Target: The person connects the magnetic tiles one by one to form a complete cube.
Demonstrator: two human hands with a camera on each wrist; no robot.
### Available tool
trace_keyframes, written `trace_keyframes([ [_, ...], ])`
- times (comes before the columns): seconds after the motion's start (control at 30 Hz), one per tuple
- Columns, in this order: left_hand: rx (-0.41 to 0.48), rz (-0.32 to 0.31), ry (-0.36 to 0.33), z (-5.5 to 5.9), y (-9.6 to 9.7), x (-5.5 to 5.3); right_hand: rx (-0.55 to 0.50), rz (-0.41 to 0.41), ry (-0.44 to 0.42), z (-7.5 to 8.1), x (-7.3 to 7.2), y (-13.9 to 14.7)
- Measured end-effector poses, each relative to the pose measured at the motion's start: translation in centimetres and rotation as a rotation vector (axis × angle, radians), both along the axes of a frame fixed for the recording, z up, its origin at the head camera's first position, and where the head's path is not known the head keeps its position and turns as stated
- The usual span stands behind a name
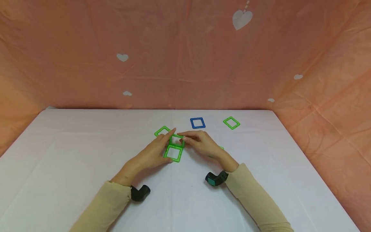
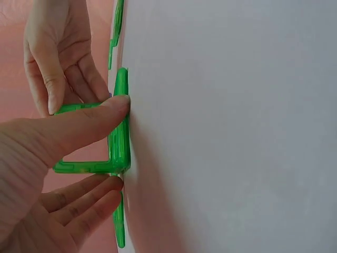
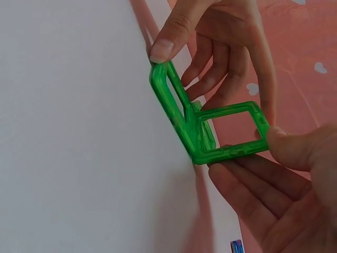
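Observation:
Two green square magnetic tiles meet edge to edge at an angle. One, the flat tile [image 1: 181, 154], lies low at the table; the other, a raised tile [image 3: 231, 154], stands up from its far edge. My left hand [image 1: 150, 153] spans the pair from the left, thumb on the flat tile's near corner and index finger by the raised one. From the right, my right hand [image 1: 203, 143] pinches the raised tile's edge with its thumb and fingers. Behind the left hand's fingers, another green tile [image 1: 164, 127] is partly hidden.
Farther back on the white table [image 1: 87, 154] lie a blue square tile [image 1: 191, 123] and a green square tile [image 1: 236, 126]. A bit of green [image 1: 222, 148] shows from behind the right wrist. An orange cloth [image 1: 179, 64] with pale hearts hangs behind and at the sides.

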State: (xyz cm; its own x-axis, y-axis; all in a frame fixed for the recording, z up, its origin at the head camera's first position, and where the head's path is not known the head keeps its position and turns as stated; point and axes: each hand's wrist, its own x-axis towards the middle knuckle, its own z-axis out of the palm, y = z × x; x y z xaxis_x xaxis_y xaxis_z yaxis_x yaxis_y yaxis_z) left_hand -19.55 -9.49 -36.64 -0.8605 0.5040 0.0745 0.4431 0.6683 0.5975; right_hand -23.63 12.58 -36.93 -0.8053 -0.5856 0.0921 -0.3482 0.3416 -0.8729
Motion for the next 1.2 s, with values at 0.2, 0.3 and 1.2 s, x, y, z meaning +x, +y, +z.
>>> trace_keyframes([
  [0.2, -0.011, 0.011, 0.025, 0.0, 0.3, 0.1, -0.004, -0.030, -0.039, 0.1, -0.1, -0.3],
  [0.3, -0.015, 0.033, 0.024, -0.1, 0.5, 0.2, 0.036, -0.042, 0.000, 0.2, 0.0, -0.2],
  [1.2, -0.044, 0.169, -0.003, -0.4, 2.1, 0.7, 0.147, -0.115, 0.171, 0.1, 0.8, 3.2],
])
